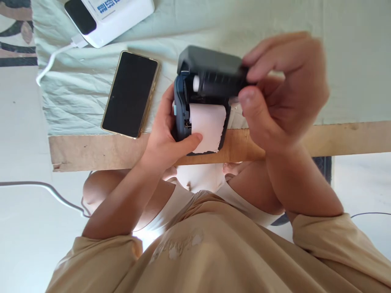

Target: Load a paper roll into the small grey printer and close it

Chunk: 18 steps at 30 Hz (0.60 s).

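Observation:
A small dark receipt printer [181, 110] is held over the table's front edge, its lid [210, 61] raised. White paper [209, 126] with a ragged torn end hangs out over its front. My left hand [166, 130] wraps the printer's left side, the thumb lying on the paper. My right hand [281, 85], slightly blurred, pinches the right end of the raised lid between thumb and fingers. On the lid's underside a white round end shows beside the dark roller part. The printer's inside behind the paper is mostly in shadow.
A phone [130, 93] with a dark screen lies left of the printer on the pale green cloth [244, 20]. Behind it stands a white device [122, 24] with a white cable [53, 61] plugged in. The table's wooden edge [91, 152] runs in front of my knees.

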Motion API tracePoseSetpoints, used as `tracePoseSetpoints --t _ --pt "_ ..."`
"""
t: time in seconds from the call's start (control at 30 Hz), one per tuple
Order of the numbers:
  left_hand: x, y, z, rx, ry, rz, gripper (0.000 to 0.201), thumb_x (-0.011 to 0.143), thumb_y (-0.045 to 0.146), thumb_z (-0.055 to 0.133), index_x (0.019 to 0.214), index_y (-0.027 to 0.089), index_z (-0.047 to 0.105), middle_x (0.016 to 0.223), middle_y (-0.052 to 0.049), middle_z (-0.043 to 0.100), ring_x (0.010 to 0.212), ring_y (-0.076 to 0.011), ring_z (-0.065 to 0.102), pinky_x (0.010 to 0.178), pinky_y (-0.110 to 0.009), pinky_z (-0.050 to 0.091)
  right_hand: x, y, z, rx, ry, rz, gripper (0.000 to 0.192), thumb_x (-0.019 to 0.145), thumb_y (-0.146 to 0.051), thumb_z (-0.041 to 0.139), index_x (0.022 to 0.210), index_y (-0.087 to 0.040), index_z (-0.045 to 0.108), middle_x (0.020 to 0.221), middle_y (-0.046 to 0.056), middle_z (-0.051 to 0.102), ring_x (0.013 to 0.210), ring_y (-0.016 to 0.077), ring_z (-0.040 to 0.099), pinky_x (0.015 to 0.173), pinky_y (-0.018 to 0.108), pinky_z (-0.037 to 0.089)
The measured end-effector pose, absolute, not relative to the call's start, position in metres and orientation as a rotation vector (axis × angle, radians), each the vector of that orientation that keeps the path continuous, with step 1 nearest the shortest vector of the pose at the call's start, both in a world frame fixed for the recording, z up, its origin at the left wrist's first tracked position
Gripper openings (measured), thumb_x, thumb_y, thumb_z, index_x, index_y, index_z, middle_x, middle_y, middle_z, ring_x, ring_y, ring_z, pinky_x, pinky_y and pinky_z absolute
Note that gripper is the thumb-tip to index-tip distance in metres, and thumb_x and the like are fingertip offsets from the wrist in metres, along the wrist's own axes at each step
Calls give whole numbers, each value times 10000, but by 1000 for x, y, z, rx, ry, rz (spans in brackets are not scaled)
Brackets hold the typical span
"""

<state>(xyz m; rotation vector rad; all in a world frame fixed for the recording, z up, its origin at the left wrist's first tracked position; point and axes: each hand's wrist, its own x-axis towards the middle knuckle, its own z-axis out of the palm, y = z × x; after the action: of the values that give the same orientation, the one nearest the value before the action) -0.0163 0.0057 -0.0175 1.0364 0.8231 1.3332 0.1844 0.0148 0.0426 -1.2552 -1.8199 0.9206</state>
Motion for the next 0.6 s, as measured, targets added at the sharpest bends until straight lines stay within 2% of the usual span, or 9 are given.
tracePoseSetpoints --t 0.07,0.17,0.23,0.27,0.33,0.43,0.5,0.6 --pt "-16 7 -18 1022 847 1327 753 694 366 1054 1360 308 707 1287 -40 800 1091 -278 777 875 -383 675 191 19 41 -1260 -1821 929 252 949 -461 796 1198 -441 766 1294 32 754 1046 300 770 752 526 730" --pt "-15 7 -17 969 855 1322 778 678 364 1064 1366 335 702 1310 -30 798 1142 -291 771 903 -408 685 201 28 38 -1162 -1920 873 123 891 -451 838 978 -404 765 1289 12 750 835 246 711 706 526 706" --pt "-15 6 -15 944 759 1329 718 745 391 1016 1394 347 712 1292 -31 801 1163 -294 775 878 -410 691 204 30 36 -1079 -1946 852 128 866 -440 847 897 -371 744 1264 24 742 745 210 651 683 513 686" --pt "-15 5 -14 935 699 1334 651 807 418 964 1407 338 722 1296 -42 797 1192 -300 772 866 -409 689 205 29 35 -1075 -1917 870 144 865 -446 850 906 -361 740 1253 39 732 759 210 652 689 503 685" --pt "-16 2 -12 935 627 1332 549 914 492 856 1415 299 741 1298 -77 789 1181 -305 774 802 -396 671 203 23 34 -1141 -1791 928 242 864 -498 872 1003 -352 738 1263 72 703 893 244 698 720 474 700" --pt "-19 -4 -12 948 676 1284 482 990 546 787 1387 274 761 1134 -85 783 876 -238 757 656 -352 596 201 12 31 -1176 -1686 931 543 814 -609 921 1251 -371 703 1408 90 666 1183 315 713 778 450 720" --pt "-22 -6 -12 978 658 1255 476 977 524 809 1382 277 774 1039 -65 761 755 -199 701 609 -331 561 200 9 27 -1045 -1765 843 674 833 -638 883 1415 -397 643 1488 84 668 1360 352 669 921 491 722" --pt "-25 -8 -12 1022 618 1249 537 898 450 883 1404 300 781 1075 -61 755 814 -217 723 613 -323 573 198 10 21 -815 -1907 696 687 879 -630 808 1491 -424 574 1499 66 707 1479 371 626 1191 590 610"
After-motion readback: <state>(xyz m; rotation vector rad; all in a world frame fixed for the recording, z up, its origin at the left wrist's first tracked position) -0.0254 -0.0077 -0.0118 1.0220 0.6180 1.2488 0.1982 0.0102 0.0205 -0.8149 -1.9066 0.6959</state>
